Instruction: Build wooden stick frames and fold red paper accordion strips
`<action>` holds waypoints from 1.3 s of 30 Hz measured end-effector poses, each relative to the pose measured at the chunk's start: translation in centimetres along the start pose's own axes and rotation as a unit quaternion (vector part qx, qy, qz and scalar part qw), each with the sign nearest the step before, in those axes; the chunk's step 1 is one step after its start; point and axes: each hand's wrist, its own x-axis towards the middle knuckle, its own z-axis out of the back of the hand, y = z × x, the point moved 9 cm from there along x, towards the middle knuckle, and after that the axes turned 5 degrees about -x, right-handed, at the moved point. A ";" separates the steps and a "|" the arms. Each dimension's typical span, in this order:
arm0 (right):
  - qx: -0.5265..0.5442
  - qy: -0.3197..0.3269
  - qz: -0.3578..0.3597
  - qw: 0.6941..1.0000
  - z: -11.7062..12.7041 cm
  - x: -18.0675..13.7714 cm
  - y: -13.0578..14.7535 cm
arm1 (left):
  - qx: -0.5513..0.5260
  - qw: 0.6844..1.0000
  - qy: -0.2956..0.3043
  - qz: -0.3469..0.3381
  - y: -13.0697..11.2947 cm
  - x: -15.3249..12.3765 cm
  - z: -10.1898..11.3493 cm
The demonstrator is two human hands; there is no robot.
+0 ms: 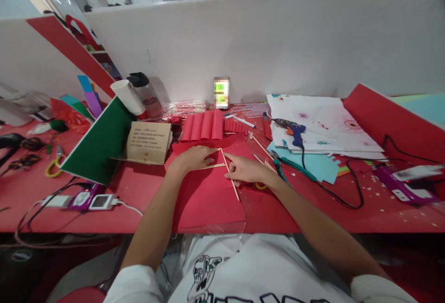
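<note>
Red card [208,201] is spread on the table [118,222], and pale sticks are laid on it: a long stick [235,190] slanted towards the body, with a top crosspiece [219,149] and a lower crosspiece [213,167] set at its left side. The left hand [194,159] is laid palm down over the crosspieces, fingers bent, a gap left by the thumb; whether a stick is pinched cannot be told. The right hand [249,170] is set at the long stick, forefinger stretched towards the top corner, other fingers curled in — again, whether it is gripped cannot be told.

For clean joints, the crosspiece ends are best butted snugly against the long stick, and all three pressed flat to the card. Pressure should be shared above and below each joint, so that nothing is skewed. The yellow handle [260,185] beside the right wrist might be nudged — snagging could be avoided. Farther right, the glue gun [296,132] is rested on white sheets [323,122].
</note>
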 end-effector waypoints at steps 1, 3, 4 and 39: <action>-0.002 -0.001 -0.001 1.000 0.0 -0.1 0.1 | 0.003 1.000 0.002 0.000 0.0 0.0 -0.1; -0.005 0.000 -0.002 1.000 0.1 -0.2 0.4 | 0.005 1.000 0.004 0.000 0.0 0.0 -0.2; -0.005 0.001 -0.004 1.000 0.1 -0.2 0.5 | 0.003 1.000 0.004 0.000 0.0 0.0 -0.3; -0.068 -0.007 0.009 0.998 0.2 -0.6 2.2 | -0.003 0.999 0.029 0.015 0.0 -0.4 -0.8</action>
